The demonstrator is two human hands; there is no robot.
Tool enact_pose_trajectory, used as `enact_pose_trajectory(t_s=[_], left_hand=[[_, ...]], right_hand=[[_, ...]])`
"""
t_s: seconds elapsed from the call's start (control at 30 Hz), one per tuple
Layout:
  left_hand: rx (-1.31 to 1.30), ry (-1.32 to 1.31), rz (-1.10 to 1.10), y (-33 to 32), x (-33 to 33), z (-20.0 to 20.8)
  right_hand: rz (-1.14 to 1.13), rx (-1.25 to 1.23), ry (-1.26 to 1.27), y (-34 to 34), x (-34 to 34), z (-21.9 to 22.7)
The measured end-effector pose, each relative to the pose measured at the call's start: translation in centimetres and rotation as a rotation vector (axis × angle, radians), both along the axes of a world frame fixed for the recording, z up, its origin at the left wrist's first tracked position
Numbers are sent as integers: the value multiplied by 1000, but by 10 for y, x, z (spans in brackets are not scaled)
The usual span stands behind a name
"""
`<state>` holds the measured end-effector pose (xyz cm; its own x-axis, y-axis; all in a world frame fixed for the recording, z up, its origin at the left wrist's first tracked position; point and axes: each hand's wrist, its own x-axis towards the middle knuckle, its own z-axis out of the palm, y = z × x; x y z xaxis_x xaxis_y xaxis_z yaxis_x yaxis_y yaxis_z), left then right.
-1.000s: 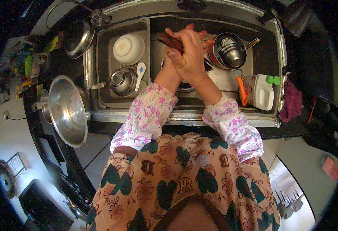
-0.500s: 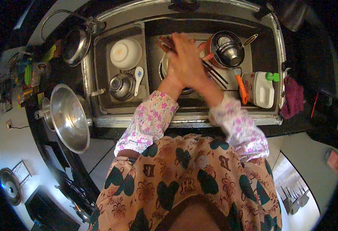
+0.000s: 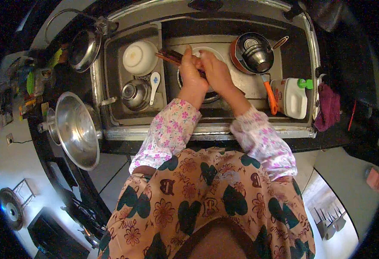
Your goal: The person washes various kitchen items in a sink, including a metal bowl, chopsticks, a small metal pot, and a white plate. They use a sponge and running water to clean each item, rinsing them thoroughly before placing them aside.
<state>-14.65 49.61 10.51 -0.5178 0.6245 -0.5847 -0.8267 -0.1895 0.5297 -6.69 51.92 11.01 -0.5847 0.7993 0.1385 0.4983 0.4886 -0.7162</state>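
Note:
Over the right-hand basin of the sink, my left hand (image 3: 191, 77) and my right hand (image 3: 216, 72) are together, closed around a bundle of dark chopsticks (image 3: 170, 56). The chopsticks lie slantwise, one end jutting out left of my left hand, the middle hidden by my palms and fingers. Beneath my hands sits a white dish (image 3: 213, 52), mostly covered. Just right of them is a red-brown pot (image 3: 236, 59) with a dark pan and steel bowls (image 3: 258, 55) stacked in it. An orange-handled tool (image 3: 269, 96) leans near the pot.
The left basin (image 3: 112, 71) holds a white bowl (image 3: 140, 58), a steel bowl (image 3: 134, 96) and a white spoon (image 3: 154, 88). A white jug with a green cap (image 3: 294, 98) stands at the right, beside a maroon cloth (image 3: 327, 108). A large steel basin (image 3: 78, 129) is left of the sink.
My palms were pressed together, blurred, higher up; now they are lower with fingers curled round the chopsticks. The chopsticks' left end has shifted left and their right end has drawn in behind my right hand.

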Motion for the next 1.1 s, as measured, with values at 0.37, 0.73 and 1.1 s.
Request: enact_pose_trajectory(t_s=[0.37,0.73,1.1], left_hand=[[536,-229,-514,2,-12,36],[269,25,-173,0,-36,50],[406,844,-345,12,-32,67]], right_hand=[[238,-1770,418,-23,82,54],[244,-179,-248,-11,87,7],[240,-141,-200,22,5,-65]])
